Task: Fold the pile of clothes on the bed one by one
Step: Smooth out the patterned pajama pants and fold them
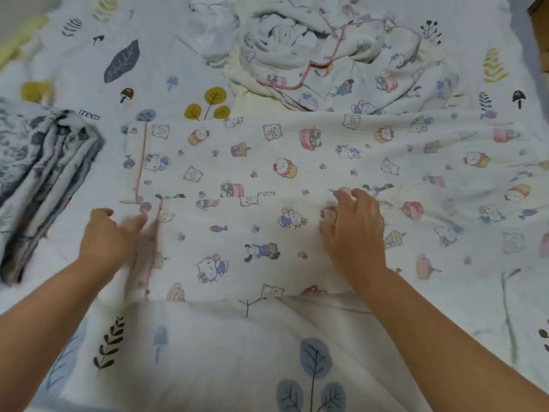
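White bedsheet [208,352] printed with leaves covers the bed. Mid-bed lies a white cartoon-print garment with pink piping [267,179], spread flat. Left hand [110,236] presses its left edge, fingers relaxed; right hand [353,227] pinches a fold. Unfolded clothes pile [326,55] sits at the far edge, folded grey-patterned cloth [38,173] at the left edge.

Soft, matt cloth throughout

The cartoon-print garment [267,179] is seen as thin, matt woven cloth, lightly creased, edged with pink piping [142,162] (a smoother trim). At 12 o'clock, the crumpled pile [326,55] is made of like fabric. The leaf-print bedsheet [208,352] is shown as matt cotton-like cloth; at 9 o'clock, the folded grey-patterned cloth [38,173] looks soft and dull.
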A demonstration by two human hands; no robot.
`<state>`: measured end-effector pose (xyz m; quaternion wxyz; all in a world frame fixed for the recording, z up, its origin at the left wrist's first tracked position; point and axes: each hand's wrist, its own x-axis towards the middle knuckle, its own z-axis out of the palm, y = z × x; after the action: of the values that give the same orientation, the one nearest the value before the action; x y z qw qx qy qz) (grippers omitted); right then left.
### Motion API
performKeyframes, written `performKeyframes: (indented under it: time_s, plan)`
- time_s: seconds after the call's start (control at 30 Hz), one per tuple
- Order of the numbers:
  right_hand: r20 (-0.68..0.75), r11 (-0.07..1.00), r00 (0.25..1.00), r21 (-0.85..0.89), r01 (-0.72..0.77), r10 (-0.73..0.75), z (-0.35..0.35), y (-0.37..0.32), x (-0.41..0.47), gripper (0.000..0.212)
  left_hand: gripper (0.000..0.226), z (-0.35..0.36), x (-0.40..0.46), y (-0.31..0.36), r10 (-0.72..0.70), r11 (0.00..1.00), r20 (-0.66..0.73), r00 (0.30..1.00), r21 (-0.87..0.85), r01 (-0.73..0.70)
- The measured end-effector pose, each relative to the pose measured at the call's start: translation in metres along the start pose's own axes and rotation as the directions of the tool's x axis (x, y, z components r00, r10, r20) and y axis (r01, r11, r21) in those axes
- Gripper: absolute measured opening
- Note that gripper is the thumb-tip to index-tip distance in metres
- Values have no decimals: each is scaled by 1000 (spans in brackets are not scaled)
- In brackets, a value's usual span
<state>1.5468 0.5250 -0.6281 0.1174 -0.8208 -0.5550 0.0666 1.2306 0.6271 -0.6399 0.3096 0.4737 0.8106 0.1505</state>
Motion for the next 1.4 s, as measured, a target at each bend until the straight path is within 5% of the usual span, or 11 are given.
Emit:
performKeyframes:
  time_s: [0.07, 0.2, 0.33, 0.43, 0.6, 0.67, 0.77, 0.97, 1.2, 1.4]
  plan:
    - [150, 989, 977, 18, 149, -150, 6, -2, -25, 45, 64, 15, -10, -13, -95, 988, 84, 992, 127, 84]
    - [464, 914, 824, -72, 400, -325, 18, 0, -65, 62, 48, 28, -24, -34, -70, 988, 157, 985, 150, 46]
    - [524, 949, 833, -132, 287, -179, 22, -17, -60, 37, 45, 17, -17, -44, 49, 993, 59, 997, 106, -55]
    - [502, 958, 841, -78, 275, -200, 21, -43, -67, 22, 41, -6, -5, -53, 170, 950, -37, 985, 271, -154]
    - [573, 927, 746, 69, 369, -340, 28, -71, -93, 27, 38, -19, -5, -57, 212, 796, 102, 972, 559, -232]
    - [613, 950, 731, 114, 292, -298, 30, -66, -93, 31, 31, -15, -12, -47, 363, 702, 124, 923, 615, -359]
    - [541, 974, 810, 150, 170, -224, 23, -54, -86, 30, 43, -4, -26, -18, 525, 592, 227, 821, 595, -543]
    - [450, 995, 889, 73, 61, -87, -3, 5, -69, 26, 35, 47, -60, 30, 546, 487, 562, 621, 391, -781]
    - [333, 970, 932, -232, -67, 144, -36, 107, -54, 37, 30, 124, -135, 85, 656, 369, 667, 353, 125, -921]
    - [239, 921, 948, -374, -107, 208, -58, 192, -49, 56, 45, 197, -208, 127, 648, 377, 706, 287, 29, -926]
